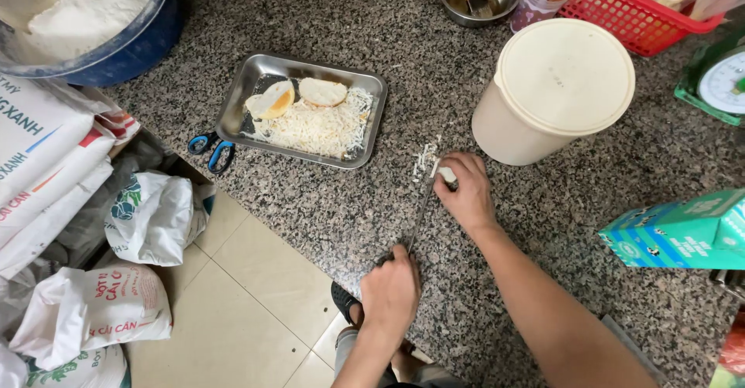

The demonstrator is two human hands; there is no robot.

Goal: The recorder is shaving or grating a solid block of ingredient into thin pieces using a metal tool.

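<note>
1. Knife handle is gripped in the closed left hand (pixel 390 289); the knife (pixel 421 207) blade is laid across the granite counter (pixel 543 217).
2. A small white piece (pixel 447 174) is pinched under the curled fingers of the right hand (pixel 466 190), at the blade tip.
3. White shreds (pixel 423 157) are seen just beside that piece.
4. A steel tray (pixel 233 112) with grated cheese and bun halves is set nearby, a cream lidded tub (pixel 555 85) behind the right hand.

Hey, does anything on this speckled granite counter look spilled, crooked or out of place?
A few pale shreds lie loose on the grey speckled granite counter, beside the right hand, outside the rectangular steel tray. The blue-handled scissors are half tucked under that tray at the counter's edge.
</note>
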